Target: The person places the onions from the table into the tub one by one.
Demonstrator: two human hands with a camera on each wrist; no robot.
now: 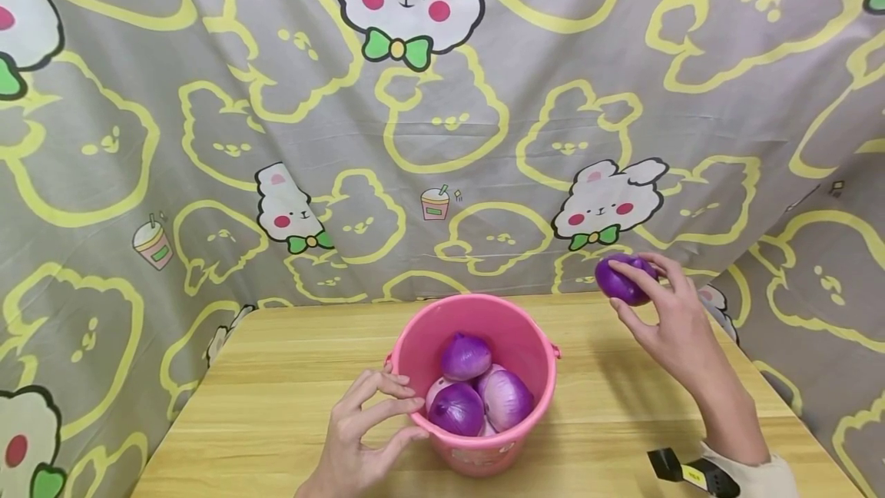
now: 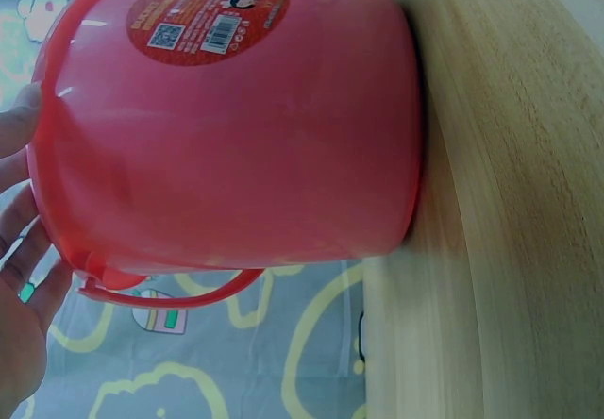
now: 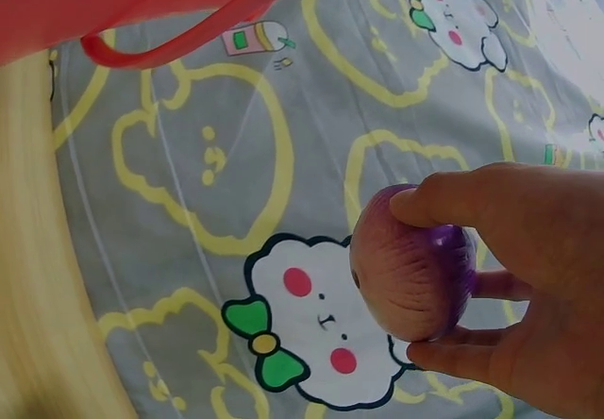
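My right hand (image 1: 681, 329) holds a purple onion (image 1: 620, 280) in the air, to the right of and above a pink bucket (image 1: 477, 461). In the right wrist view the thumb and fingertips pinch the onion (image 3: 406, 273) from its sides. Inside the upright bucket lie several more onions, among them a dark purple onion (image 1: 456, 410), a paler onion (image 1: 508, 400) and another onion (image 1: 466, 356) behind. With fingers spread, my left hand (image 1: 351, 433) touches the bucket's near left rim with its fingertips. The left wrist view shows the bucket's side (image 2: 245, 145) and the fingers at its rim.
The bucket stands on a wood-grain table (image 1: 276, 383). A patterned cloth (image 1: 442, 252) hangs behind and at both sides of the table. The bucket's handle (image 2: 189, 296) hangs down its side. A black strap (image 1: 694, 475) is worn on my right wrist.
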